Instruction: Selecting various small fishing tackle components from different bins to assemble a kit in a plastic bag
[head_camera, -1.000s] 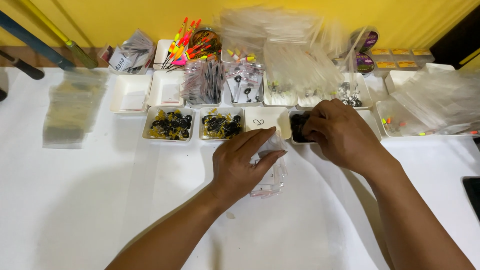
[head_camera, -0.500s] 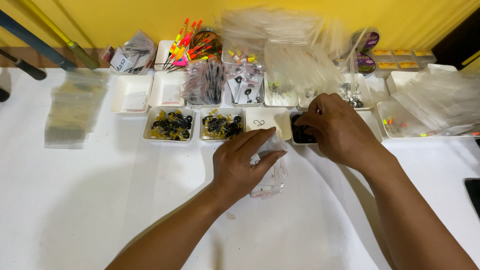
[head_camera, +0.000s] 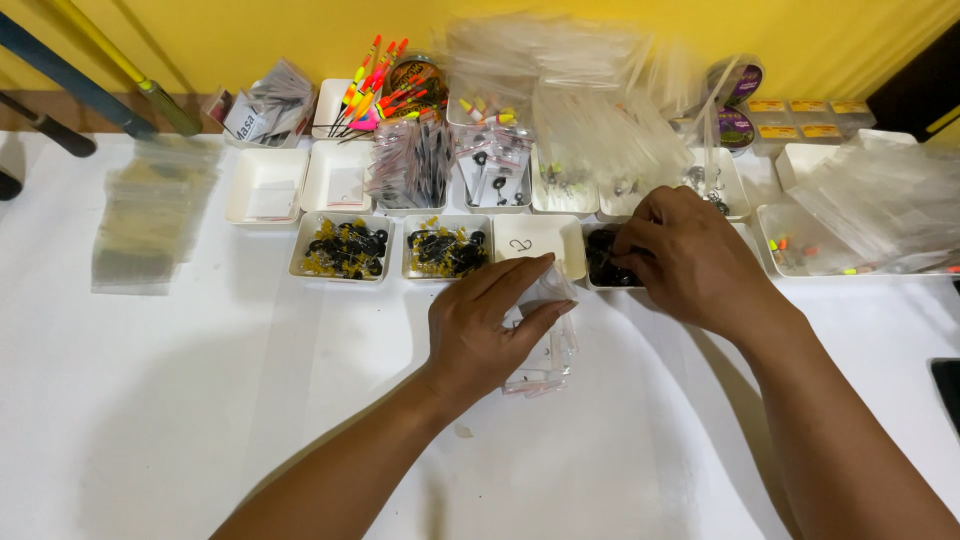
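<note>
Clear plastic bag (head_camera: 545, 335) pinched, left hand (head_camera: 490, 325) | right hand (head_camera: 690, 260) fingering black-bead tray (head_camera: 603, 262)

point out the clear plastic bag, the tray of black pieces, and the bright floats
clear plastic bag (head_camera: 548, 350), head view, lower half below the left hand
tray of black pieces (head_camera: 600, 262), head view, left side
bright floats (head_camera: 372, 85), head view, middle of bunch

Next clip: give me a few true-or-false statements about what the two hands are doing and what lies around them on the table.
1. The left hand rests on a small clear plastic bag. True.
2. The right hand reaches into a white tray of black pieces. True.
3. The right hand holds the orange and yellow floats. False: they lie at the back, untouched.
4. The table is covered in green. False: it is white.
5. A stack of clear bags lies at far left. True.
</note>
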